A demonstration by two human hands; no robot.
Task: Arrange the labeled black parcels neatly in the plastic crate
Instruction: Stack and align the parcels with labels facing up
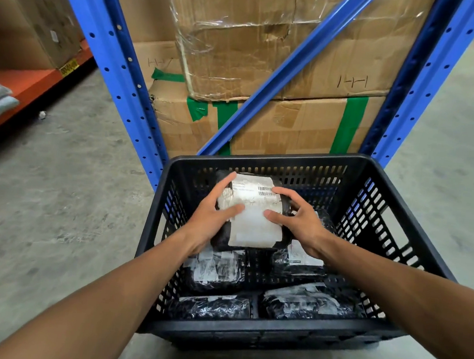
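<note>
Black perforated plastic forms the crate [296,334] in front of you, its walls cut with rows of small rectangular slots, and it sits on the grey concrete floor [54,205]. From the head camera, both your hands are inside it. Your left hand [211,220] and right hand [298,223] grip one labeled black parcel [255,218] from either side, fingers clamped on it, thumbs pressed on its wide, wrinkled white label with a barcode near the top edge. You hold that parcel above the others, toward the far half of the crate.

Below it, four more black parcels lie on the crate bottom, all wrapped in glossy, crinkled film with scuffed white labels: one at mid left [215,270], one at mid right [298,262] partly under your right wrist, one at near left [212,307] and one at near right [305,301]. That makes five parcels you can count.

Behind the crate stand blue steel rack uprights [117,60] punched with holes, crossed by a diagonal brace [292,69]. Stacked cardboard boxes [244,35] fill the rack, dented, wrapped in clear film and patched with green tape [348,123]. An orange shelf beam [28,84] runs at left.
</note>
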